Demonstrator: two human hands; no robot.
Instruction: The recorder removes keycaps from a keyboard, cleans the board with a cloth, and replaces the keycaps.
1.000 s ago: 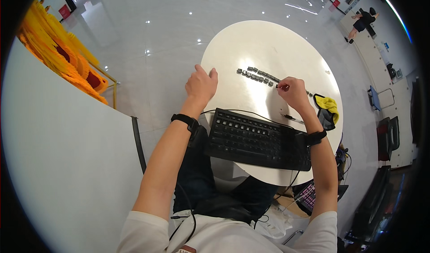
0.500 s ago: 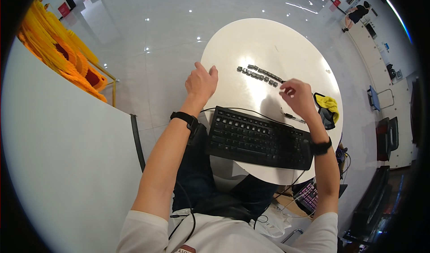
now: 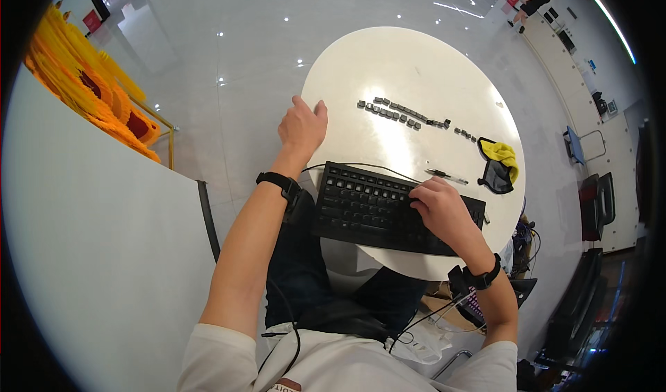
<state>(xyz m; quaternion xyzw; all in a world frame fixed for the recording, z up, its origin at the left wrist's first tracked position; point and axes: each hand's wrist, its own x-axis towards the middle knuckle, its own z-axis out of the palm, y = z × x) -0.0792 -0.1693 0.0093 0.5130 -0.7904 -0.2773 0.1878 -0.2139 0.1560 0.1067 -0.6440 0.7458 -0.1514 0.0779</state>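
Observation:
A black keyboard lies at a slant along the near side of the round white table. Lighter spots show among its upper keys, where caps appear to be off. My right hand is on the keyboard right of its middle, thumb and fingers pinched together at the upper keys; whatever is between the fingertips is hidden. Loose dark keycaps lie in rows beyond the keyboard, with more keycaps trailing to the right. Over the table's left edge hovers or rests my left hand, fingers loosely bent and thumb apart, nothing visible in it.
A pen lies between the keycaps and keyboard. A yellow cloth in a dark pouch sits at the table's right. A large white surface stands to my left, yellow-orange fabric behind it. One person is far off right.
My right hand has come back from the keycap rows onto the keyboard, uncovering the pen and the right-hand keycaps. My left hand stays by the table's left edge.

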